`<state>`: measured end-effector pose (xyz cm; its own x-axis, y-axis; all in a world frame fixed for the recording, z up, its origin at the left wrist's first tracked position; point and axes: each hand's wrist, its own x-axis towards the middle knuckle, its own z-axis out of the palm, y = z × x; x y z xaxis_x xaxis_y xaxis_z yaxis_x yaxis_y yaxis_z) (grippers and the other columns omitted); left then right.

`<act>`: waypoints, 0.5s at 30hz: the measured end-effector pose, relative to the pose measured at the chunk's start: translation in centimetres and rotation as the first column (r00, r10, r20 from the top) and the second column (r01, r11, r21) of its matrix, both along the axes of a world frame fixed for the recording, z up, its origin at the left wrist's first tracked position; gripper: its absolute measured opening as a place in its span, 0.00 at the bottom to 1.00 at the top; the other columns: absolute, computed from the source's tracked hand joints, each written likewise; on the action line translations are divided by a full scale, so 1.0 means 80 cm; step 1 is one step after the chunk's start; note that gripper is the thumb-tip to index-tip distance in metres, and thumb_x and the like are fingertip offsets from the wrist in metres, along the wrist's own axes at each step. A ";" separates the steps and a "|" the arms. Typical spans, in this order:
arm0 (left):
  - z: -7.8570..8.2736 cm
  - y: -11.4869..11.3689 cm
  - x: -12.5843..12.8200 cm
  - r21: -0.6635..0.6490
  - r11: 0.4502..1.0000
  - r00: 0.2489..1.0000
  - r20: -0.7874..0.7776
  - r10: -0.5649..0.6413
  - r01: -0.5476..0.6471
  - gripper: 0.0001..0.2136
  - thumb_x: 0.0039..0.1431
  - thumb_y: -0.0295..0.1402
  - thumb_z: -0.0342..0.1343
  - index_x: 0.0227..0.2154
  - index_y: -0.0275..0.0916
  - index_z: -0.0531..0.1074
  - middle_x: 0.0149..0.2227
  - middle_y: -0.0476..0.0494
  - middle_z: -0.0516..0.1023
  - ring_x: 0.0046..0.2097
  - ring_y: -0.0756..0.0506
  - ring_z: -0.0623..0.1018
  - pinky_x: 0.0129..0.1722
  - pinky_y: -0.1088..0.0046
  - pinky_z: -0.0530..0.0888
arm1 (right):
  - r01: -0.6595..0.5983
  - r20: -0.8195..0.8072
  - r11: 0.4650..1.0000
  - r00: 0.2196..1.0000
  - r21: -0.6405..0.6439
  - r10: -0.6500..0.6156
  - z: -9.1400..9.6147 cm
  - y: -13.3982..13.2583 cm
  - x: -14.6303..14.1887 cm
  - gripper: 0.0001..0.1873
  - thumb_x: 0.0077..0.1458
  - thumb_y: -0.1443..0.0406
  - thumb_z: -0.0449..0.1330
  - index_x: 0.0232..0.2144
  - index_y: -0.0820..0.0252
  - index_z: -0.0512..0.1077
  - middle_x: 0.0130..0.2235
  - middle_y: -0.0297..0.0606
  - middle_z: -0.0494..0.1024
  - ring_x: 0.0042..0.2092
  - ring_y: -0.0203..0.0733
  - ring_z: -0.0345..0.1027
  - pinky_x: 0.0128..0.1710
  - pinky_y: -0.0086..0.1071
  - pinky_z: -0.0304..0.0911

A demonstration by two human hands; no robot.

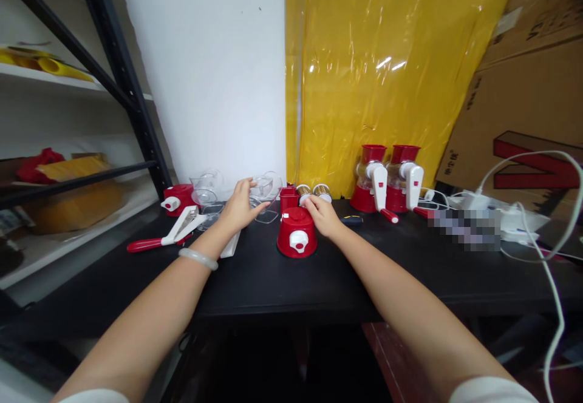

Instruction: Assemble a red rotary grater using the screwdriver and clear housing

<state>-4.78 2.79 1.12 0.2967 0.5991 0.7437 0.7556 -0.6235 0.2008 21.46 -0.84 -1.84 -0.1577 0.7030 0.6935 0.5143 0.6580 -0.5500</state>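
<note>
Our left hand grips a clear housing; our right hand, fingers curled, rests on a red base. Both stand on a black table against a white wall and yellow sheeting.

Barely any legible text. Small dark printed characters on large brown cardboard box, far right of right-hand fingers, at its left edge; too small to read. Big red block graphic on same box, cut off, no letter decipherable. Partial dark lettering on upper tilted brown carton, cropped, unreadable. Pixelated patch right of fingers, nothing readable.
</note>
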 end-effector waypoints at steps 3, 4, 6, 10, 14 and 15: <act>-0.003 0.003 0.001 0.030 0.999 1.000 0.010 -0.014 0.014 0.27 0.54 0.42 0.61 0.53 0.38 0.59 0.58 0.32 0.64 0.62 0.37 0.66 0.60 0.57 0.66 | 0.002 -0.006 1.000 1.000 -0.023 -0.002 0.000 0.000 -0.001 0.23 0.63 0.49 0.46 0.29 0.57 0.70 0.31 0.37 0.74 0.36 0.41 0.67 0.39 0.34 0.61; -0.004 0.004 0.001 0.039 0.999 1.000 0.020 -0.021 0.020 0.27 0.54 0.42 0.61 0.52 0.38 0.59 0.57 0.32 0.64 0.61 0.37 0.66 0.60 0.57 0.66 | 0.000 -0.010 1.000 1.000 -0.024 -0.001 0.000 0.000 -0.001 0.22 0.63 0.49 0.46 0.29 0.57 0.69 0.31 0.37 0.74 0.35 0.41 0.67 0.39 0.34 0.61; -0.007 0.006 0.001 0.051 0.998 0.998 0.052 -0.033 0.031 0.27 0.53 0.41 0.62 0.52 0.38 0.59 0.57 0.32 0.65 0.61 0.36 0.67 0.58 0.56 0.68 | -0.006 -0.012 1.000 1.000 -0.016 0.006 0.000 0.001 0.000 0.22 0.63 0.50 0.47 0.29 0.58 0.70 0.31 0.37 0.74 0.36 0.40 0.67 0.39 0.33 0.61; -0.011 0.013 -0.003 0.055 0.997 0.988 0.139 -0.061 0.054 0.27 0.50 0.41 0.65 0.49 0.39 0.61 0.56 0.34 0.66 0.57 0.37 0.70 0.55 0.56 0.71 | -0.013 -0.010 1.000 1.000 0.003 0.013 -0.002 0.003 0.002 0.19 0.63 0.53 0.48 0.30 0.59 0.70 0.33 0.38 0.75 0.36 0.41 0.68 0.39 0.33 0.61; -0.005 0.015 -0.007 0.066 0.997 0.962 0.266 -0.065 0.049 0.26 0.47 0.38 0.66 0.48 0.39 0.63 0.56 0.34 0.67 0.57 0.37 0.71 0.53 0.56 0.72 | 0.003 -0.004 1.000 1.000 0.004 -0.003 -0.001 0.003 0.003 0.18 0.62 0.54 0.49 0.30 0.58 0.71 0.32 0.38 0.75 0.36 0.41 0.68 0.38 0.34 0.61; -0.002 0.013 -0.007 0.071 0.997 0.948 0.311 -0.064 0.043 0.27 0.46 0.37 0.67 0.47 0.39 0.63 0.56 0.34 0.67 0.56 0.37 0.71 0.53 0.57 0.72 | 0.005 -0.005 1.000 1.000 0.002 -0.005 -0.001 0.002 0.003 0.18 0.62 0.54 0.50 0.30 0.58 0.71 0.32 0.38 0.75 0.36 0.41 0.68 0.38 0.34 0.61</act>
<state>-5.36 3.80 0.99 0.0732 0.5380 0.8398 0.6261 -0.6802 0.3811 21.68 -0.66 -1.91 -0.1502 0.7021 0.6961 0.5149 0.6566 -0.5512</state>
